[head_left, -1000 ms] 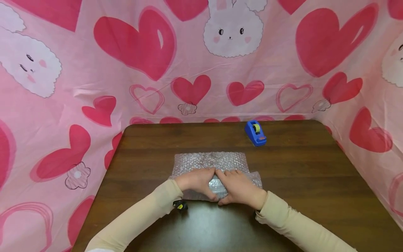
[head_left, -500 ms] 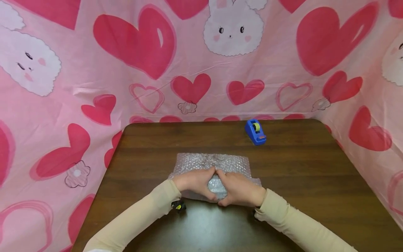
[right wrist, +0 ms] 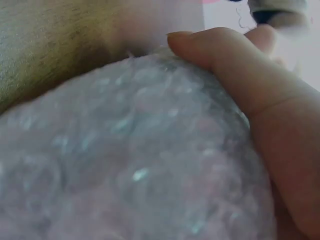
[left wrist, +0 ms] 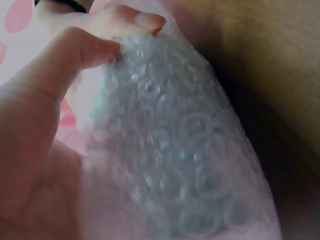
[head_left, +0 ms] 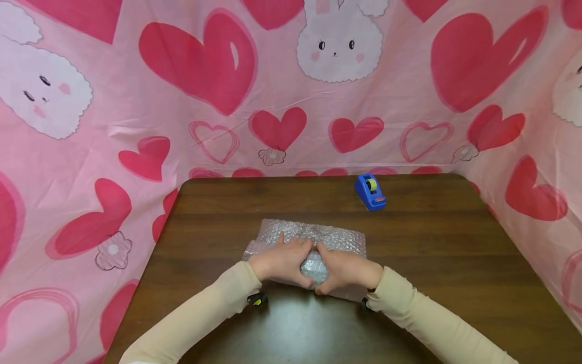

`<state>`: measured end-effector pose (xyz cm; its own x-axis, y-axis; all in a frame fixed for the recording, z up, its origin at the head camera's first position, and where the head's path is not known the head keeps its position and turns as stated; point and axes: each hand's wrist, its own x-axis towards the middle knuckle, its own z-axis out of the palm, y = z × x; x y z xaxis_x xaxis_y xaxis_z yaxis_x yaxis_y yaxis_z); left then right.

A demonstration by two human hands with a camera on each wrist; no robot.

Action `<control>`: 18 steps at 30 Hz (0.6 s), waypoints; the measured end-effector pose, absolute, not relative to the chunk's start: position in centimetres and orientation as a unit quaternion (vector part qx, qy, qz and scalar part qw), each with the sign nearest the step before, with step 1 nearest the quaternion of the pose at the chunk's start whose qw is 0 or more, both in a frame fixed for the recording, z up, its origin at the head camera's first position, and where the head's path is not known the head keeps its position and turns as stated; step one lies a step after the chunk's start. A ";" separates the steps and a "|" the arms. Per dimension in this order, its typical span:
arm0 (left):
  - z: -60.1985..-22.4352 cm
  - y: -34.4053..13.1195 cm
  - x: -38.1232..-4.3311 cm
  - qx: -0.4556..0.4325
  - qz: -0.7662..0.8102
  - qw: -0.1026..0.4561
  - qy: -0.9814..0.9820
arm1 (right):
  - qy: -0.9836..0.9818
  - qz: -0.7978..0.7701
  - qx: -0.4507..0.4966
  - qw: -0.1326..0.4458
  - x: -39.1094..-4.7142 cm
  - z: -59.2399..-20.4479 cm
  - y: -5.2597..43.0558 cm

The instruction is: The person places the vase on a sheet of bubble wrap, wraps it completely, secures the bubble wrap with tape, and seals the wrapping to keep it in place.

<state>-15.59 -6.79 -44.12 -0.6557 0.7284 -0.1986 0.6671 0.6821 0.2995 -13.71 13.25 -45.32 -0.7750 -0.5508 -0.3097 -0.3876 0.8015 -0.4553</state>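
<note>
A bundle wrapped in clear bubble wrap (head_left: pixel 313 268) lies near the middle of the table, under both hands. My left hand (head_left: pixel 283 260) grips its left part, and my right hand (head_left: pixel 347 268) grips its right part. The thumbs come close together at the near side, and the fingers reach over the far side. A flat sheet of the wrap extends behind the hands. In the left wrist view the bubble wrap (left wrist: pixel 165 140) covers something greyish whose kind I cannot tell. The right wrist view has the wrap (right wrist: pixel 125 150) close up, with the right thumb (right wrist: pixel 220 50) along its edge.
A blue tape dispenser (head_left: pixel 370 192) with a yellowish roll stands at the back of the dark wooden table (head_left: pixel 218 202), right of centre. Behind and beside the table hangs a pink cloth (head_left: pixel 318 101) with hearts and rabbits.
The bubble wrap has turned slightly, its far edge shifting right. Its right end is now hidden by the right hand. A left finger has lifted a little. Both hands stay in nearly the same place.
</note>
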 end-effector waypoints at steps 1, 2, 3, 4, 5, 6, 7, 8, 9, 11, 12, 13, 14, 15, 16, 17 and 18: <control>-44.1 -6.7 -15.4 0.390 0.080 0.138 0.907 | 0.924 -0.187 -0.245 0.228 -13.8 -45.2 13.2; -44.0 -6.6 -15.2 0.395 0.063 0.126 0.908 | 0.923 -0.189 -0.237 0.235 -13.9 -45.2 13.2; -44.0 -6.4 -15.0 0.399 0.048 0.116 0.908 | 0.923 -0.191 -0.230 0.243 -14.0 -45.1 13.2; -44.0 -6.4 -14.7 0.404 0.036 0.107 0.908 | 0.921 -0.195 -0.226 0.249 -14.0 -45.0 13.2; -43.9 -6.3 -14.5 0.407 0.028 0.102 0.907 | 0.920 -0.199 -0.223 0.253 -14.1 -45.0 13.2; -44.0 -6.3 -14.3 0.410 0.020 0.097 0.907 | 0.918 -0.203 -0.221 0.258 -14.2 -44.9 13.2; -44.0 -6.2 -14.1 0.414 0.011 0.090 0.906 | 0.917 -0.206 -0.219 0.262 -14.2 -44.9 13.2; -44.1 -6.2 -13.9 0.418 0.004 0.082 0.905 | 0.916 -0.207 -0.218 0.265 -14.2 -44.9 13.2; -44.3 -6.2 -13.8 0.421 -0.003 0.071 0.904 | 0.915 -0.210 -0.216 0.269 -14.2 -44.9 13.3; -44.7 -6.2 -13.7 0.428 -0.019 0.038 0.903 | 0.909 -0.224 -0.209 0.283 -14.4 -45.0 13.3; -45.0 -6.2 -13.7 0.431 -0.025 0.018 0.902 | 0.905 -0.234 -0.206 0.288 -14.5 -45.0 13.3; -45.2 -6.2 -13.7 0.433 -0.029 -0.001 0.901 | 0.902 -0.243 -0.204 0.293 -14.6 -45.0 13.4; -45.4 -6.1 -13.7 0.433 -0.029 -0.018 0.901 | 0.899 -0.251 -0.202 0.298 -14.7 -45.0 13.4; -45.6 -6.1 -13.8 0.432 -0.028 -0.030 0.901 | 0.895 -0.259 -0.201 0.301 -14.8 -45.0 13.5; -45.7 -6.0 -13.9 0.432 -0.026 -0.038 0.901 | 0.893 -0.264 -0.200 0.304 -14.9 -45.0 13.5; -45.9 -6.0 -13.9 0.431 -0.022 -0.041 0.901 | 0.893 -0.265 -0.200 0.305 -14.9 -45.0 13.6; -45.9 -6.0 -14.0 0.429 -0.018 -0.040 0.902 | 0.893 -0.264 -0.198 0.306 -14.9 -44.9 13.6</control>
